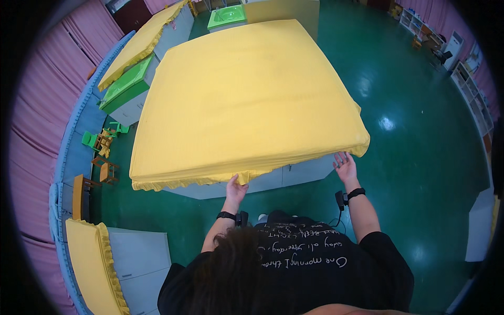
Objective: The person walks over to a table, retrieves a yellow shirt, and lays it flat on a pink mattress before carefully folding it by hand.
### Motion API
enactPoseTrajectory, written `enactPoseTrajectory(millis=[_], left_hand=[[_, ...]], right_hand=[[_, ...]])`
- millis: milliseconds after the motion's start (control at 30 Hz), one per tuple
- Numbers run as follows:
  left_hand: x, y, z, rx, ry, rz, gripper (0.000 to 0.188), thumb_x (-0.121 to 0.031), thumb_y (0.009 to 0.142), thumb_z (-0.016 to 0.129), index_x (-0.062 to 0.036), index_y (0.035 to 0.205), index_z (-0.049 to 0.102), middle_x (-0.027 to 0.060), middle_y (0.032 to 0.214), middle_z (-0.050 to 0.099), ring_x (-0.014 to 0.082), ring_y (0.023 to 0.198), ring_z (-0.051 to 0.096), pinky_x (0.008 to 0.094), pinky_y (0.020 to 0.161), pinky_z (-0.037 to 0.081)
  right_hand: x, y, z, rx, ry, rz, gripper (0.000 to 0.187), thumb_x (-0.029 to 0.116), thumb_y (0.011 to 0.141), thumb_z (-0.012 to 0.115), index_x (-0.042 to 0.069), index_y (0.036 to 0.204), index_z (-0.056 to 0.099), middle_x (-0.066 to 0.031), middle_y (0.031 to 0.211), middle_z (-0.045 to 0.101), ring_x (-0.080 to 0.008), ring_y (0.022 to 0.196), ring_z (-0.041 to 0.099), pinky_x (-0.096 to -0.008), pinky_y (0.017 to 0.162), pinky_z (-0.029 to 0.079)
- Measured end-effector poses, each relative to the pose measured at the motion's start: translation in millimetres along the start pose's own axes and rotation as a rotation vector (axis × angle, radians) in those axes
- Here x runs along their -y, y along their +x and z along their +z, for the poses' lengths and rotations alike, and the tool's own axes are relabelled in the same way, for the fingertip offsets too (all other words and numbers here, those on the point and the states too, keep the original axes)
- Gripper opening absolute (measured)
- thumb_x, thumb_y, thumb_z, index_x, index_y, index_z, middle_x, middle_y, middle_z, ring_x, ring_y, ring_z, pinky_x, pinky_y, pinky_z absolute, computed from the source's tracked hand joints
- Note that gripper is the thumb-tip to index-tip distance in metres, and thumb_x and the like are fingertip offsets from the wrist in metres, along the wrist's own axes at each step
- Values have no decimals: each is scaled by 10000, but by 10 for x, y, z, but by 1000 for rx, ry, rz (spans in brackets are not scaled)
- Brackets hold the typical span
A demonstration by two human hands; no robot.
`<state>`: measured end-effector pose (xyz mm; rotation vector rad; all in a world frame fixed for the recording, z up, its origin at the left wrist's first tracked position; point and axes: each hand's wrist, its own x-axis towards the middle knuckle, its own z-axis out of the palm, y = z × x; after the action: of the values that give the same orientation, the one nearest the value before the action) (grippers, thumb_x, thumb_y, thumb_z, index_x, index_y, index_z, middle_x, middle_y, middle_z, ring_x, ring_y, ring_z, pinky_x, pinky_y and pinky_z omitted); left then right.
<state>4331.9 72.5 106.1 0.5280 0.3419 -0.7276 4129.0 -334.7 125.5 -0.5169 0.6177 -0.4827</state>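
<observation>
A yellow fitted cloth cover with a ruffled hem lies over a wide cabinet, whose pale doors show beneath the near edge. At the middle of that edge my left hand is closed on the ruffle, which bunches at the fingertips. Close to the near right corner, my right hand has its fingers apart, with the tips at or just under the hem; contact there is hard to judge. Faint creases run across the cover's top. Each wrist carries a black band with a small device.
Green sink units and another yellow-covered cabinet stand to the left. Small chairs are beyond the cover's left side. A covered cabinet stands at the lower left. Shelves line the right side of the green floor.
</observation>
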Motion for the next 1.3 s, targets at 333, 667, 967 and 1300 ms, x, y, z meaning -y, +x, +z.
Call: enactPoseTrajectory(millis=[333, 667, 967, 1300], left_hand=[[347, -45, 421, 98, 263, -210, 185, -175, 790, 589, -110, 949, 521, 6, 882, 566, 114, 733, 503, 246, 598, 366], [729, 70, 763, 227, 734, -221, 238, -209, 802, 594, -38, 967, 593, 32, 940, 570, 121, 902, 510, 261, 758, 385], [1055, 169, 1131, 292, 898, -231, 336, -269, 806, 594, -30, 1041, 574, 68, 1013, 561, 136, 964, 500, 287, 797, 398], [1326, 147, 1279, 508, 1324, -383, 459, -434, 876, 410, -90, 1162, 513, 37, 1022, 554, 139, 899, 490, 274, 800, 399]], right_hand=[[109, 257, -240, -85, 160, -40, 357, 364, 742, 621, 180, 1016, 484, 17, 1024, 484, -178, 999, 435, -353, 797, 315], [14, 211, -34, -53, 96, -10, 448, 373, 761, 600, 171, 1128, 440, -19, 1138, 472, -194, 1072, 415, -370, 904, 281], [-145, 70, -125, 111, 70, 171, 382, 362, 777, 577, 166, 1091, 482, -35, 1052, 538, -205, 1005, 466, -365, 803, 349], [-479, -178, 377, 393, -3, 312, 383, 327, 842, 496, 115, 1159, 459, -66, 1086, 535, -230, 989, 492, -377, 790, 377]])
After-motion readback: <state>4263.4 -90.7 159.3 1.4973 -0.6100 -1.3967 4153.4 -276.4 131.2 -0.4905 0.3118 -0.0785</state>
